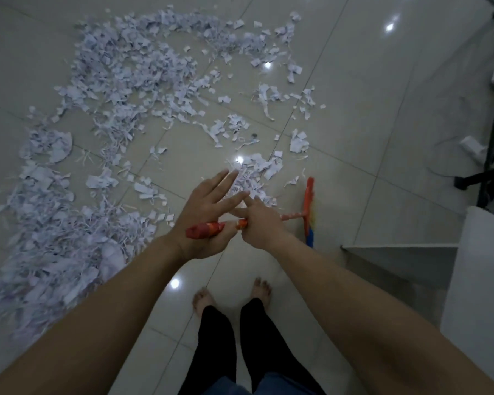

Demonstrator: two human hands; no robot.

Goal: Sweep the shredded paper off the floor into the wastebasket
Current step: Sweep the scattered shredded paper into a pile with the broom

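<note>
Right hand grips the red broom handle for sweeping; left hand has fingers spread, handle end probably resting across its palm. Shredded paper everywhere.

No readable text anywhere in view.

The shredded paper lying across the floor is showing only faint purplish marks, too blurred and small to make out as letters or numbers. The red broom handle is carrying a wrapper with no legible label or brand.
</note>
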